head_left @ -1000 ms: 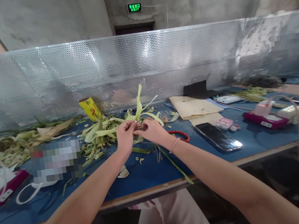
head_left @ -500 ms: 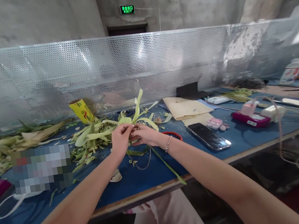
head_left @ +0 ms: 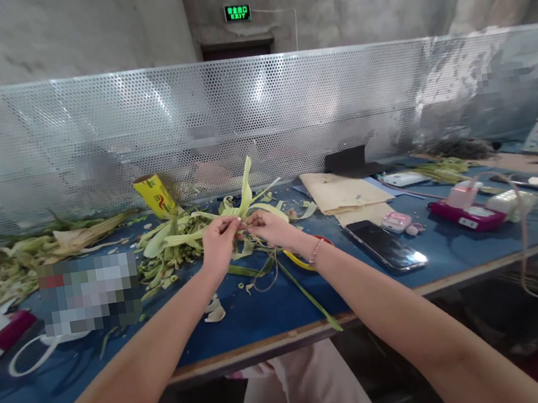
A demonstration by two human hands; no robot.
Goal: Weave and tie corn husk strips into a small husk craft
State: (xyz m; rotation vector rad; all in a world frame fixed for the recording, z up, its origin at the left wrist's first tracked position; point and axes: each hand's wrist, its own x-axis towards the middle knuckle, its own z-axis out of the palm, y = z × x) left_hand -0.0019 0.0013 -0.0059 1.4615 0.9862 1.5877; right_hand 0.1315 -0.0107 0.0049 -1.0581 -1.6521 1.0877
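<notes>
Your left hand: thumb and fingers pinching the base of a pale-green leaf bundle, which fans upward over the blue tabletop. Your right hand: fingertips pressed together just beside (on what exactly, too small to tell). Beneath your right wrist: one red-and-yellow handle. Farther right: one smartphone, screen up.

Plant strips on a table, phone to their right, paper behind the phone, partition beyond.
</notes>
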